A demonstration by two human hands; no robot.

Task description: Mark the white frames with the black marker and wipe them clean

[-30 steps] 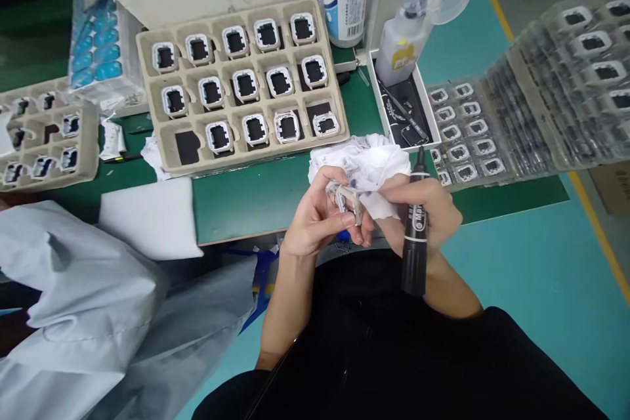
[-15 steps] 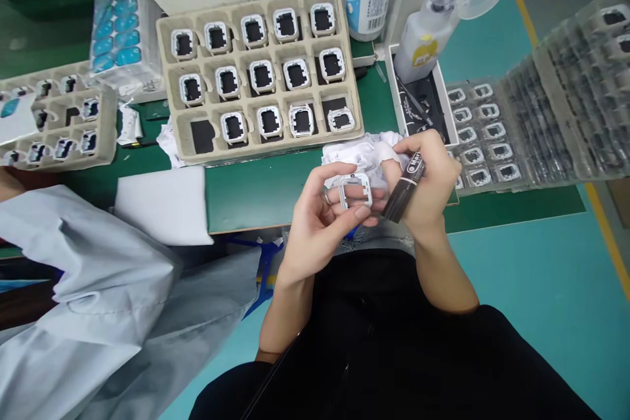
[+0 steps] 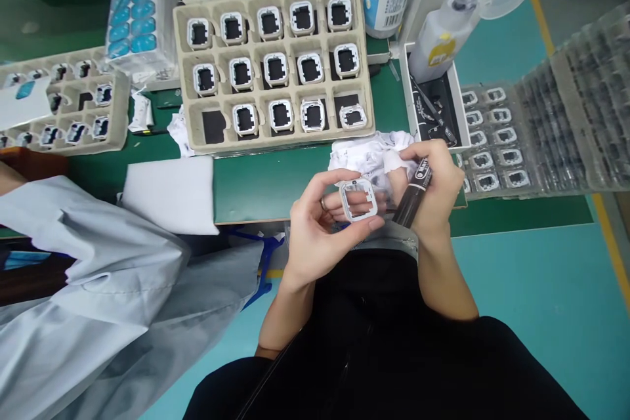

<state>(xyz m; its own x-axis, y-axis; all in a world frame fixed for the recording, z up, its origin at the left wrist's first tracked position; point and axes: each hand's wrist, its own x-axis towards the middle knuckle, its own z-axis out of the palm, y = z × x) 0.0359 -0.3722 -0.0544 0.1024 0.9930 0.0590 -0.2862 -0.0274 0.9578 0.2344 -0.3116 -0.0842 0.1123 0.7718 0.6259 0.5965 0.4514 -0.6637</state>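
Between thumb and fingers, my left hand (image 3: 319,230) pinches a white watch case frame (image 3: 359,218), its open middle showing the fingers behind. My right hand (image 3: 436,193) is wrapped round a dark marker pen (image 3: 409,205) that slants down to the left. A bit of white cloth (image 3: 395,161) covers part of that hand's fingers. Crumpled white cloths (image 3: 361,152) lie on the green table just beyond both hands. Farther off, a beige moulded tray (image 3: 275,93) holds similar frames in its compartments; the front left compartment has only a dark pad.
A white box (image 3: 461,105) with a bottle (image 3: 438,46) and dark tools stands at the right, before stacked clear trays (image 3: 581,105) of frames. At the left are a white foam sheet (image 3: 167,193), another beige tray (image 3: 121,128) and a person's grey sleeve (image 3: 98,230).
The watch case frame in my left hand has turned slightly and tilted. My right hand with the marker has shifted a little right and down. The whole view has moved slightly.
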